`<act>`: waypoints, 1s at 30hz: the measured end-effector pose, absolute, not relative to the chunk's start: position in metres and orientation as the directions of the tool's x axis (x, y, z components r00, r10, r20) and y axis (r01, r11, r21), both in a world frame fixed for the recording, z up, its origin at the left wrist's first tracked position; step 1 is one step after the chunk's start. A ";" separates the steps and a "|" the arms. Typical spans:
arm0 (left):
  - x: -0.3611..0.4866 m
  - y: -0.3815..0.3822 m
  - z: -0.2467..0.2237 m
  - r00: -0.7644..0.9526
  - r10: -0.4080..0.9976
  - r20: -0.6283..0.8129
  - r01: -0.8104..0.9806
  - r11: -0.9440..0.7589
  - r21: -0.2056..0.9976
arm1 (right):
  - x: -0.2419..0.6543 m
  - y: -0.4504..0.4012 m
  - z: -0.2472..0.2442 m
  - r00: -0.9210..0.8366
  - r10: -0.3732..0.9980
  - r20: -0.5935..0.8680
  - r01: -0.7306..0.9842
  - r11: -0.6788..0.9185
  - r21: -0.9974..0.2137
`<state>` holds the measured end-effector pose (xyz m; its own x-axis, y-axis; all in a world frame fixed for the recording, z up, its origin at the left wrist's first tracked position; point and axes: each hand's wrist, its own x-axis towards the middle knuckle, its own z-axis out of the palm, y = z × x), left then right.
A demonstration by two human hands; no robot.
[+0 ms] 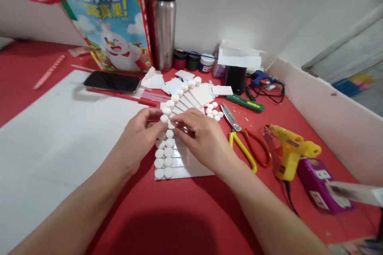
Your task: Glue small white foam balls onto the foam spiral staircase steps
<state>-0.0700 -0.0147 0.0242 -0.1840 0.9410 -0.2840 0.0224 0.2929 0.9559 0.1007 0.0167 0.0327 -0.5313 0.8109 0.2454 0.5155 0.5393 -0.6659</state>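
lining up small white discs (pixel 168 152) along the left edge of a white panel (pixel 194 168), two bare hands meet near the middle of a red table (pixel 167 215). the panel lies flat between the hands; its discs stand in two close columns at the near end, and a single line of them curves away to the upper right, over narrow white strips (pixel 196 97) that fan out.

the left hand (pixel 140 135) is bent around the outer column, thumb and fingers at the discs; whether it grips one or only steadies them, i cannot tell. the right hand (pixel 206 137) has thumb and forefinger brought close together at a disc of the inner column; a firm pinch or a light press, the view does not settle it.

to do this well, i would judge, the left hand should brace the outer column while the right sets each disc snug against its neighbours, pressed straight down so the row stays even. fingertips are best kept off any fresh glue: a yellow glue gun (pixel 287 147) with an orange light rests at the right. spare discs (pixel 214 112) wait beyond the right hand, just beside the scissors (pixel 237 127).
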 end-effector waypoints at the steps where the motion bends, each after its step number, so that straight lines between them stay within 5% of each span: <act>1: -0.070 -0.014 0.024 -0.182 0.943 -0.280 0.028 0.289 0.957 | 0.101 0.017 0.032 -0.533 0.809 0.249 0.516 0.544 -0.662; 15: -0.070 -0.015 0.025 -0.183 0.944 -0.275 0.045 0.287 0.957 | 0.108 0.010 0.025 -0.473 0.801 0.368 0.469 0.582 -0.664; 30: -0.068 -0.014 0.019 -0.158 0.949 -0.273 0.045 0.283 0.958 | 0.104 0.010 0.026 -0.468 0.825 0.317 0.537 0.550 -0.640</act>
